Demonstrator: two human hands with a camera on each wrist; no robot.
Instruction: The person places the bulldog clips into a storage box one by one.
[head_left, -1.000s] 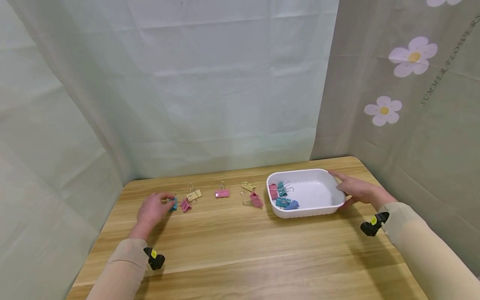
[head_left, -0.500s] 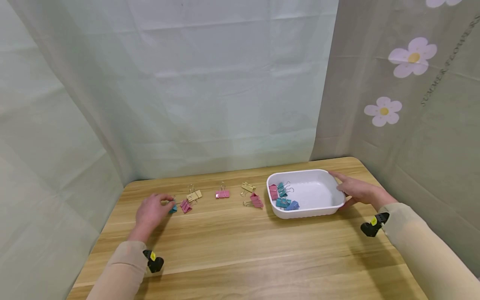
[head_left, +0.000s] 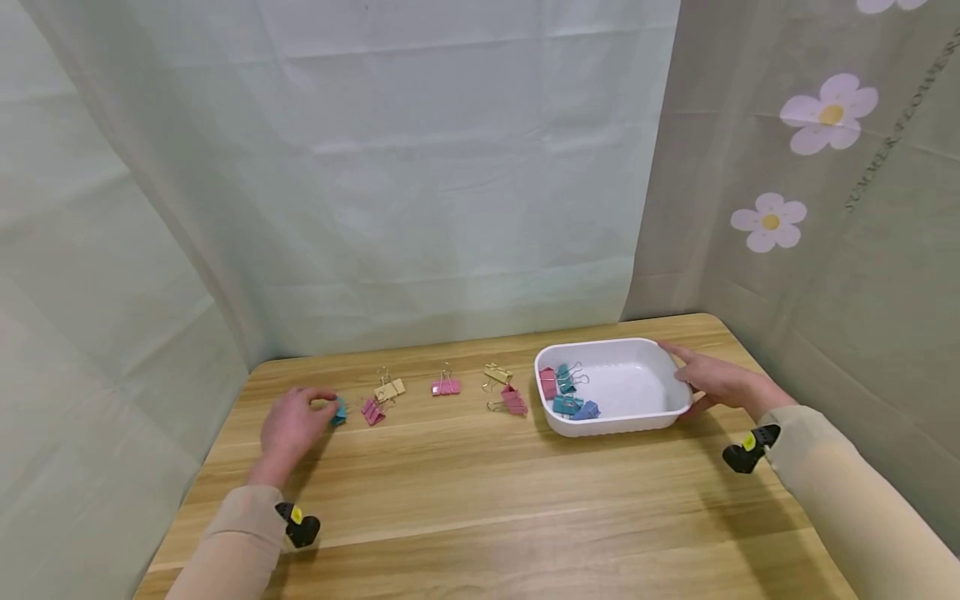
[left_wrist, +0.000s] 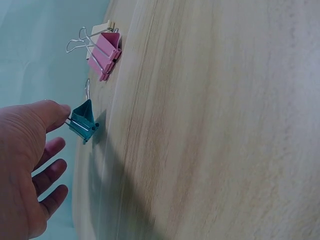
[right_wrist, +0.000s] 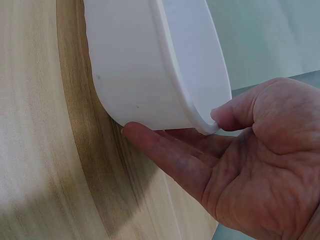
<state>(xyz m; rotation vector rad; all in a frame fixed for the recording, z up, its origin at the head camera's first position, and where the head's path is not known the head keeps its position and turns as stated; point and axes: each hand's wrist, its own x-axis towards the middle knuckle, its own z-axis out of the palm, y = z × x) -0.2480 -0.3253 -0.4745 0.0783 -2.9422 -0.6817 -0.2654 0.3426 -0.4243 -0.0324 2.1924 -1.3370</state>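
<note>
Teal clip (left_wrist: 84,120) at the far left of the counter (head_left: 465,508), held in the left hand (head_left: 291,423). The thumb and, it appears, the index finger are clamped on one of its wire handles, though the index fingertip is hidden; the other fingers (left_wrist: 52,175) are spread apart and loosely curled. The clip tilts close over the wood; whether it touches cannot be told.

A wire handle may swing on its hinge, so a firm pinch nearer the body should be steadier. Just to the right stand a pink clip (head_left: 372,412) and, farther back, a yellow clip (head_left: 389,390), their wires close together; a straight upward lift would be safest against snagging them.

Farther right lie a second pink clip (head_left: 446,387), a second yellow clip (head_left: 498,374) and a third pink clip (head_left: 514,401), the last near the tray (head_left: 610,428). The right hand (head_left: 716,382) grips the tray's right end, thumb over the rim, fingers clamped against the outer wall; light, even pressure should keep it from sliding. Inside, gathered at the left end, are a red clip (head_left: 548,383), two teal ones (head_left: 567,406) and a blue clip (head_left: 587,411).

Behind the counter hangs a pale curtain (head_left: 465,183).
</note>
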